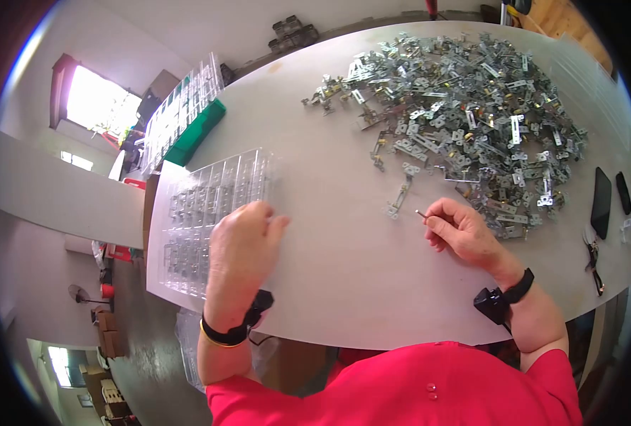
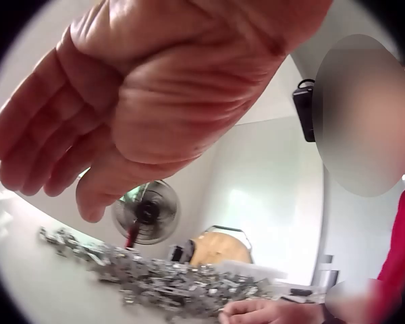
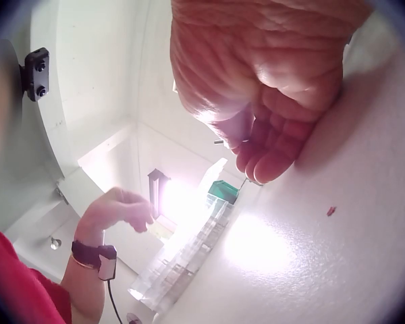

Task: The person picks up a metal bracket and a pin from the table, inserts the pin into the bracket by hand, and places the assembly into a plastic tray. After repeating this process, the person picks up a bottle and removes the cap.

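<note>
My right fingers (image 1: 449, 207) have just one end of a thin metal pin (image 1: 420, 214), 7 o'clock from the bracket pile (image 1: 464, 117), so a weak pinch could drop it; left fingers (image 1: 255, 210) are relaxed, empty. Count: one pin, one lone bracket (image 1: 403, 192), one clear compartment tray (image 1: 262, 177) at 9 o'clock, pile uncountable tbh.

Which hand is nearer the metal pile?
Right: the right hand is by the near edge of the metal pile; the left hand is farther off, by the clear tray.
</note>
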The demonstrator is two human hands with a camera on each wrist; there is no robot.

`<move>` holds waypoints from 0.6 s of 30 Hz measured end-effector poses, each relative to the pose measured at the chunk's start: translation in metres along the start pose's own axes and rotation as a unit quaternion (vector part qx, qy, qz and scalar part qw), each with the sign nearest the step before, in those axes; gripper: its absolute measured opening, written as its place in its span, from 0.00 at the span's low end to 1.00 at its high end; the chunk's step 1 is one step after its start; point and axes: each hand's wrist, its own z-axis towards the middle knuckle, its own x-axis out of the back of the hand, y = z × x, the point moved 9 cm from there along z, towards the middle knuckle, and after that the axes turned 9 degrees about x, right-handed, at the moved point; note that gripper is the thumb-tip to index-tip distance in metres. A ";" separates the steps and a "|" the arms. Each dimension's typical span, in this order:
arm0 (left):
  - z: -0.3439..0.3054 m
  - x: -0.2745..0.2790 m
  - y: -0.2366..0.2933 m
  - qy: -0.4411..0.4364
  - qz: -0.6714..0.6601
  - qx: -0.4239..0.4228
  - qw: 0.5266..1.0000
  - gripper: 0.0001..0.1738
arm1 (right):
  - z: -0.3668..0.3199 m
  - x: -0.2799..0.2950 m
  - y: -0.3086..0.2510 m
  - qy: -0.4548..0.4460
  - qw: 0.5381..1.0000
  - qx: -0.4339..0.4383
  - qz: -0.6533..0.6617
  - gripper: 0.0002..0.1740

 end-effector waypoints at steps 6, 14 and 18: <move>0.014 -0.016 0.130 -0.043 -0.184 -0.165 0.968 0.13 | -0.001 0.005 -0.004 0.027 0.999 0.002 0.046 0.07; 0.056 -0.095 0.154 -0.010 -0.265 -0.171 0.949 0.16 | 0.000 0.014 -0.005 0.057 0.994 0.039 0.085 0.08; 0.046 -0.142 0.140 -0.049 -0.216 -0.137 0.965 0.24 | 0.000 0.014 -0.006 0.063 0.993 0.035 0.097 0.08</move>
